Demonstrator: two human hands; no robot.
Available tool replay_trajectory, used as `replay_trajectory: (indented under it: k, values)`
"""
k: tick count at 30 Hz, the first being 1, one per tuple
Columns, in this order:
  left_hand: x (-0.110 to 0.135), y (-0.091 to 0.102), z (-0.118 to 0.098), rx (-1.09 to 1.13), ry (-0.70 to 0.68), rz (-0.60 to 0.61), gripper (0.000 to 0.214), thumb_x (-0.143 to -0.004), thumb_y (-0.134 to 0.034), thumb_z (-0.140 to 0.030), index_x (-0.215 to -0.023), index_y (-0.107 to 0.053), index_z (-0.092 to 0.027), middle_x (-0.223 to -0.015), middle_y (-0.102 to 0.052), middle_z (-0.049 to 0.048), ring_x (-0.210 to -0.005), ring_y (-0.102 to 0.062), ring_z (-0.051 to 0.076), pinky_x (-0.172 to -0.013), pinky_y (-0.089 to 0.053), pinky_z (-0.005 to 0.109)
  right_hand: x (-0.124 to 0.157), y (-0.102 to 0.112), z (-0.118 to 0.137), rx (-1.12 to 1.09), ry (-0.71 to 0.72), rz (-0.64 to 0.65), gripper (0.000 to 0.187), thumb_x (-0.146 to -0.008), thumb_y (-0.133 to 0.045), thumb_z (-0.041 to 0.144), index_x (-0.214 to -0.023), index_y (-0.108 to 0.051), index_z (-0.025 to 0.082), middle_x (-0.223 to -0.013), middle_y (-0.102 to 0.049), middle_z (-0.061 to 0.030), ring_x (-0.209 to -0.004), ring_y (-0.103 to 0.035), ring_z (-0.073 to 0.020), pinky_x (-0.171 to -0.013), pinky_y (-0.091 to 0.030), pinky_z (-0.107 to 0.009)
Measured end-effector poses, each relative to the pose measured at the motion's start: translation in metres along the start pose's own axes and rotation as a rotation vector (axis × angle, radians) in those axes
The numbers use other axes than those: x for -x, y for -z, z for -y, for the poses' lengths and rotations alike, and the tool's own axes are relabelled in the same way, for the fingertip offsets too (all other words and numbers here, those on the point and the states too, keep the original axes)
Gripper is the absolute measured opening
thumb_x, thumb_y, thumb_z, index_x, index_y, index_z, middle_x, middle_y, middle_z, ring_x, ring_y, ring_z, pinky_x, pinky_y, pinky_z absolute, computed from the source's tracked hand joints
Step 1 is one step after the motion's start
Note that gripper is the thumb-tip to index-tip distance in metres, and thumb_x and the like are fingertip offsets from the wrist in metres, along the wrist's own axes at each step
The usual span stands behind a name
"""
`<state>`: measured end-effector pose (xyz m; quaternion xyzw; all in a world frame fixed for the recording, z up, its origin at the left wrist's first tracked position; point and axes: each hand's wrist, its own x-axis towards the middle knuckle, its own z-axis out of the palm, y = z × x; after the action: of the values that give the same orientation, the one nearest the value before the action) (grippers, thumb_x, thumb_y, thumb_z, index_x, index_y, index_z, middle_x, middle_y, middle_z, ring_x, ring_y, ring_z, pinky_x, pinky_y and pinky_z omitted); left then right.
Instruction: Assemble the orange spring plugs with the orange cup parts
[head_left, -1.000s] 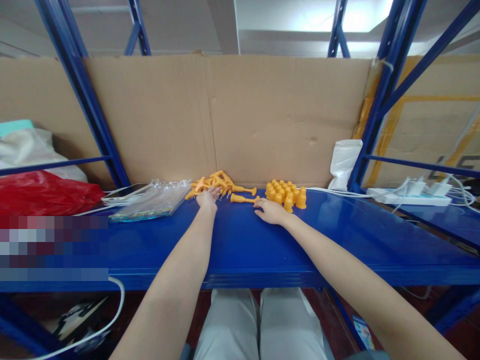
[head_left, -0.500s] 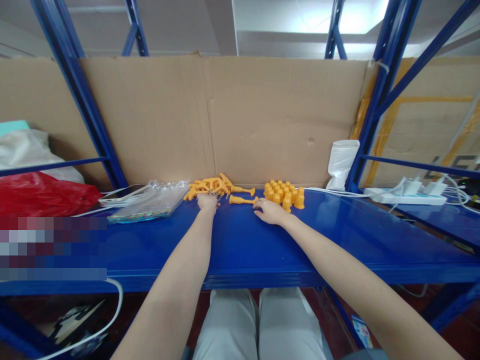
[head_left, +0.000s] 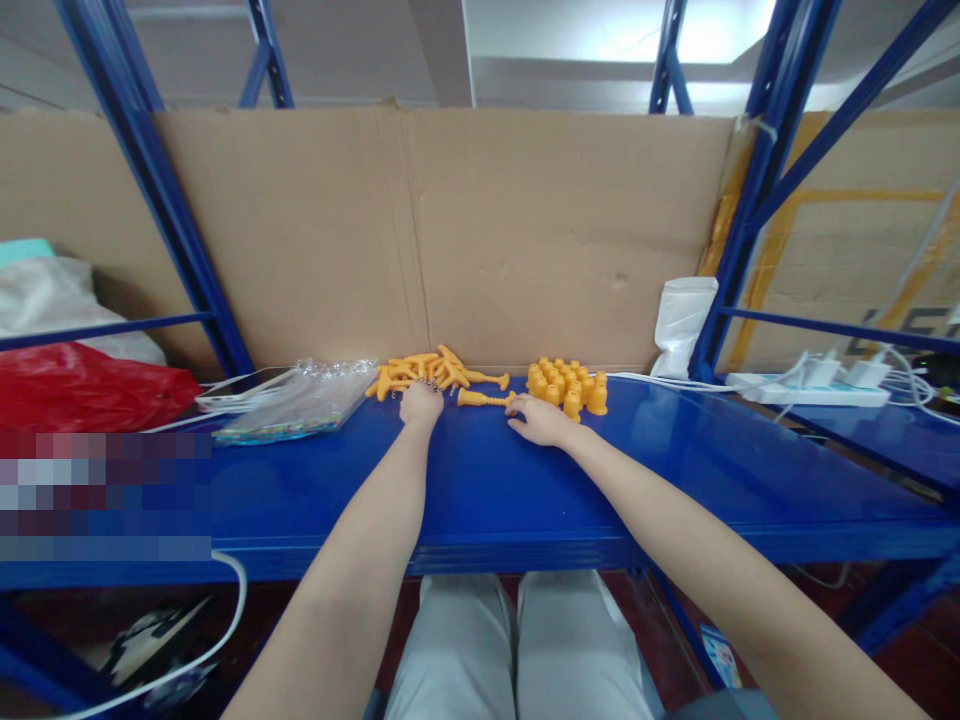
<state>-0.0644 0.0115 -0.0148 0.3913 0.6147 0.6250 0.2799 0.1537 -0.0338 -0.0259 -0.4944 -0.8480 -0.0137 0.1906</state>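
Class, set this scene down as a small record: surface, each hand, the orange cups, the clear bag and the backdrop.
Surface: blue shelf
Left hand: at the near edge of the orange pile; grip hidden
Right hand: by one end of a lone orange piece
Cups: clustered just beyond the right hand
Bag: left of the pile
Backdrop: cardboard

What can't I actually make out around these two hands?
All in the head view:
- Left hand: its own back hides the fingertips and whatever they may hold.
- Right hand: its fingers cover the right end of the single orange piece, so the grip is unclear.
- Orange pile: overlapping pieces hide the count.
- Clear plastic bag: contents too small to identify.
- Red bag: cut off by the left edge.
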Motion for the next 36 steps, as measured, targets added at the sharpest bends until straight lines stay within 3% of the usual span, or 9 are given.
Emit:
replay_trajectory:
  k: [4, 9, 13, 16, 20, 23, 30, 32, 36]
  values:
    - [0.011, -0.002, -0.006, -0.398, -0.181, -0.085, 0.035, -0.072, -0.073, -0.01, -0.055, -0.045, -0.021, -0.094, -0.071, 0.0199, -0.124, -0.06, 0.039, -0.095, -0.051, 0.045, 0.0, 0.001, 0.001, -0.009, -0.004, -0.002, 0.026, -0.09, -0.058, 0.014, -0.111, -0.073, 0.017, -0.125, -0.07, -0.0127, -0.128, -0.06, -0.0252, -0.11, -0.045, -0.036]
    - [0.009, -0.002, -0.011, -0.41, -0.207, -0.131, 0.031, -0.086, -0.064, -0.024, -0.059, -0.05, -0.02, -0.093, -0.072, 0.0198, -0.119, -0.063, 0.038, -0.1, -0.049, 0.048, 0.001, 0.003, 0.002, -0.02, -0.009, 0.004, 0.026, -0.089, -0.059, 0.013, -0.111, -0.073, 0.016, -0.126, -0.07, -0.0141, -0.125, -0.062, -0.0263, -0.109, -0.046, -0.039]
    - [-0.005, -0.003, -0.018, -0.375, -0.208, -0.211, 0.018, -0.084, -0.066, -0.023, -0.068, -0.06, -0.017, -0.096, -0.072, 0.0208, -0.12, -0.062, 0.038, -0.095, -0.052, 0.043, 0.001, 0.004, 0.002, -0.032, -0.005, -0.002, 0.026, -0.089, -0.059, 0.013, -0.11, -0.073, 0.015, -0.124, -0.07, -0.0148, -0.119, -0.065, -0.0257, -0.107, -0.048, -0.038]
    - [-0.017, -0.004, -0.023, -0.513, -0.218, -0.193, 0.01, -0.085, -0.063, -0.021, -0.082, -0.067, -0.013, -0.107, -0.071, 0.0257, -0.119, -0.063, 0.04, -0.09, -0.053, 0.043, 0.001, 0.003, 0.001, -0.031, -0.007, 0.01, 0.027, -0.089, -0.059, 0.013, -0.112, -0.072, 0.014, -0.125, -0.069, -0.0154, -0.116, -0.067, -0.0258, -0.105, -0.049, -0.037]
    - [-0.026, -0.003, -0.028, -0.886, -0.236, -0.039, 0.028, -0.091, -0.052, -0.019, -0.108, -0.068, -0.004, -0.123, -0.065, 0.0321, -0.12, -0.062, 0.04, -0.09, -0.052, 0.044, 0.0, 0.002, -0.001, -0.038, 0.012, -0.004, 0.027, -0.088, -0.059, 0.013, -0.112, -0.072, 0.016, -0.123, -0.07, -0.014, -0.118, -0.066, -0.0252, -0.106, -0.048, -0.038]
    - [-0.027, -0.001, -0.029, -1.069, -0.298, 0.054, 0.036, -0.094, -0.044, -0.018, -0.117, -0.066, 0.0, -0.126, -0.064, 0.0329, -0.12, -0.062, 0.04, -0.092, -0.051, 0.045, -0.001, 0.003, -0.003, -0.038, 0.01, 0.01, 0.026, -0.09, -0.059, 0.015, -0.112, -0.072, 0.016, -0.123, -0.071, -0.0138, -0.119, -0.065, -0.0251, -0.106, -0.047, -0.037]
    - [-0.011, -0.008, -0.034, -1.141, -0.493, 0.098, 0.044, -0.094, -0.044, -0.017, -0.132, -0.057, -0.001, -0.126, -0.065, 0.0285, -0.119, -0.064, 0.035, -0.096, -0.049, 0.04, -0.001, 0.008, -0.002, -0.03, -0.015, 0.024, 0.023, -0.09, -0.058, 0.017, -0.107, -0.074, 0.016, -0.119, -0.072, -0.0125, -0.114, -0.067, -0.0236, -0.101, -0.049, -0.033]
    - [-0.003, -0.016, -0.034, -1.125, -0.593, 0.214, 0.039, -0.091, -0.047, -0.017, -0.125, -0.064, -0.005, -0.126, -0.066, 0.0246, -0.119, -0.064, 0.033, -0.098, -0.049, 0.037, -0.001, 0.01, 0.0, -0.021, -0.021, 0.014, 0.023, -0.091, -0.057, 0.016, -0.106, -0.075, 0.016, -0.117, -0.073, -0.0128, -0.112, -0.067, -0.0235, -0.1, -0.049, -0.032]
    - [0.018, -0.03, -0.026, -1.12, -0.744, 0.639, 0.035, -0.081, -0.056, -0.011, -0.111, -0.074, -0.018, -0.122, -0.072, 0.0131, -0.119, -0.064, 0.027, -0.101, -0.048, 0.031, 0.001, 0.013, 0.002, 0.005, -0.026, 0.032, 0.024, -0.091, -0.056, 0.016, -0.104, -0.076, 0.015, -0.113, -0.074, -0.0128, -0.107, -0.069, -0.0235, -0.096, -0.05, -0.031]
